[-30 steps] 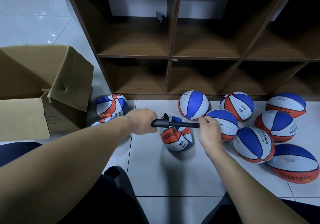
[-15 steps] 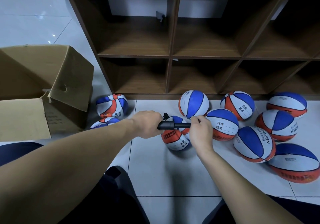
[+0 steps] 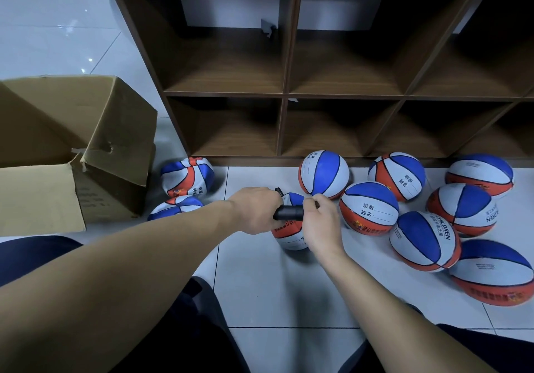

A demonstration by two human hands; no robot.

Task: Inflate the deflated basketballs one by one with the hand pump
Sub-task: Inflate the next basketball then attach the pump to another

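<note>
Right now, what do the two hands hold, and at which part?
Both grip the black hand pump: the left hand at its left end, the right hand at its right end.

The short plastic hand pump is matte black all over. Under it, the slack basketball carries blue, white and orange-red panels with printing on the orange. From two to four o'clock of it, the round rubber basketballs repeat that blue, white and orange-red panelling, split by thin dark seams. At ten o'clock, the corrugated cardboard box is plain tan-brown. The wooden cubby shelf shows dark brown grain. The glossy floor tiles are pale grey-white with dark grout lines.
</note>
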